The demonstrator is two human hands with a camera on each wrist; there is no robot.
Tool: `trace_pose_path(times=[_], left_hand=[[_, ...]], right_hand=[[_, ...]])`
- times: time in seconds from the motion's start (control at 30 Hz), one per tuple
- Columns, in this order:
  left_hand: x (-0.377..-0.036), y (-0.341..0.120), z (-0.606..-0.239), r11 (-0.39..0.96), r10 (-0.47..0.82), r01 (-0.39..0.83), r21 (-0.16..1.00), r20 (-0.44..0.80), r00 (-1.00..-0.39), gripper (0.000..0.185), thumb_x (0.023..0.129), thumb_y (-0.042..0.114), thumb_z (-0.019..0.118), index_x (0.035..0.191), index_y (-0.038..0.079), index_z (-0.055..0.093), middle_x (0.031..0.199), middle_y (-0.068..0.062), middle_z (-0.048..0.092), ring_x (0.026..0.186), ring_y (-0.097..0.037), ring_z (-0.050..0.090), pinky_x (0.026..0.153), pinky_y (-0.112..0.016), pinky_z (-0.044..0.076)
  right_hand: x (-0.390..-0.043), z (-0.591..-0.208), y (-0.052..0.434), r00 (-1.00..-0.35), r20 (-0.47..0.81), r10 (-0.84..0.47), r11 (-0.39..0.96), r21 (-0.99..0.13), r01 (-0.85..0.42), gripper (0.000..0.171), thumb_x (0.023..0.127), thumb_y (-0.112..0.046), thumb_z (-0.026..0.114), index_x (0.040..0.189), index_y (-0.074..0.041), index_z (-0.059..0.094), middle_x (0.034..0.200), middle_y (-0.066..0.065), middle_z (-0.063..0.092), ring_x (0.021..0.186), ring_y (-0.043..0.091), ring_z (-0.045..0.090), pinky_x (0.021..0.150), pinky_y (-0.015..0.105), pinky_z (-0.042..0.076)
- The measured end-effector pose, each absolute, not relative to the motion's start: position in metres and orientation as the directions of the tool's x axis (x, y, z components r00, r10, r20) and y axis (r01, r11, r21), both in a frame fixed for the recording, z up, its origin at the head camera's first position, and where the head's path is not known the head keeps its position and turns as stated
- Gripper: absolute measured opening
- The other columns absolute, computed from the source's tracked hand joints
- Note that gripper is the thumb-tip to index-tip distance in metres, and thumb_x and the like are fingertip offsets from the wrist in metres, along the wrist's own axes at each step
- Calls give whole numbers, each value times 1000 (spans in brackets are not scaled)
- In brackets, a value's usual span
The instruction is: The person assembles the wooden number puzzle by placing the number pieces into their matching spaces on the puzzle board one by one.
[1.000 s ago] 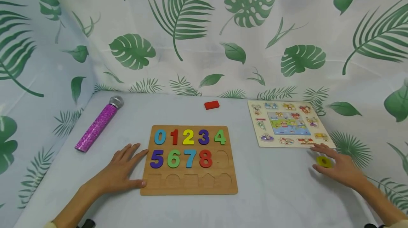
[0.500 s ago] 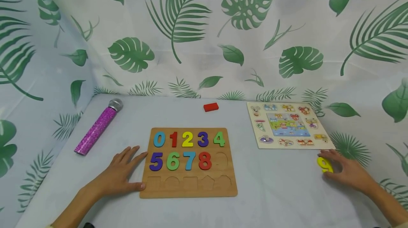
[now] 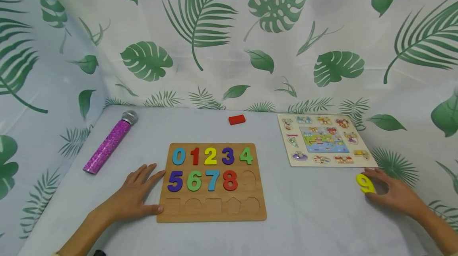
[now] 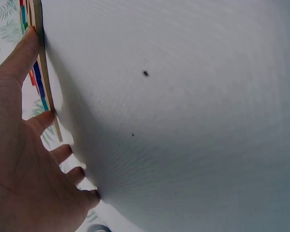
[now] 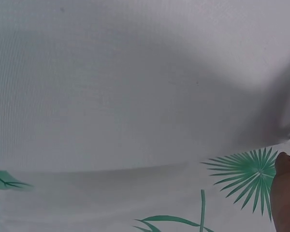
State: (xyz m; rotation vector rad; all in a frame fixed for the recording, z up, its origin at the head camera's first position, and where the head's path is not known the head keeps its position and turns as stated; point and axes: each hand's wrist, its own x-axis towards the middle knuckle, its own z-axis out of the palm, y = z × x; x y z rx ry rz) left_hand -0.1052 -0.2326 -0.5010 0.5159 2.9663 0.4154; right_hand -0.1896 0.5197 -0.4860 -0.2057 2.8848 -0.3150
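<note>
My left hand lies with fingers spread at the left edge of a wooden number board, thumb and index fingertip touching that edge; the left wrist view shows the same contact. Colored numerals 0 to 8 sit in the board's upper two rows. The slot right of the red 8 holds no piece, and the bottom row has bare shape cut-outs. Far to the right, my right hand pinches a yellow number 9 between thumb and fingers. In the right wrist view only part of that hand shows.
A peg picture puzzle lies at the back right, just beyond my right hand. Toward the back is a small red block. A glittery pink microphone lies at the left. Leaf-printed cloth rises behind the white tabletop.
The right hand has closed its thumb and fingers on the yellow 9, which has turned so its shape faces the head camera. The left hand stays at the board's edge.
</note>
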Motion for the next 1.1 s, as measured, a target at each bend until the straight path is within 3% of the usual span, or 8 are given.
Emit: trace_pose_path(times=[0.3,0.6,0.87,1.1], left_hand=[[-105,-234,-503,902,344,320,291,-31,-939,99,67,79,53,146,24,32,150,-12,20,135,-41,13,104,-62,14],[-105,-235,-503,903,348,324,283,-36,-937,99,68,80,52,146,24,30,151,-13,20,135,-41,12,105,-61,14],[-105,-235,-504,904,345,321,283,-37,-938,99,68,80,52,146,24,30,151,-12,19,135,-41,12,105,-61,14],[-104,-234,-503,904,339,311,293,-48,-940,99,68,80,52,146,25,30,151,-12,19,136,-41,11,105,-61,13]], right_hand=[[-188,-488,518,-975,-179,-132,968,-236,-88,92,71,-60,69,140,-9,39,144,31,22,126,55,18,81,77,20],[-184,-494,522,-983,-161,-86,960,-276,-39,88,73,-60,67,139,-8,41,143,32,22,126,57,16,81,75,21],[-182,-493,501,-994,-58,-92,941,-331,-67,84,71,-57,73,136,-11,47,141,30,29,123,56,26,83,74,23],[-186,-488,467,-988,2,-154,937,-316,-146,81,70,-53,75,135,-12,49,139,27,37,111,57,40,77,68,34]])
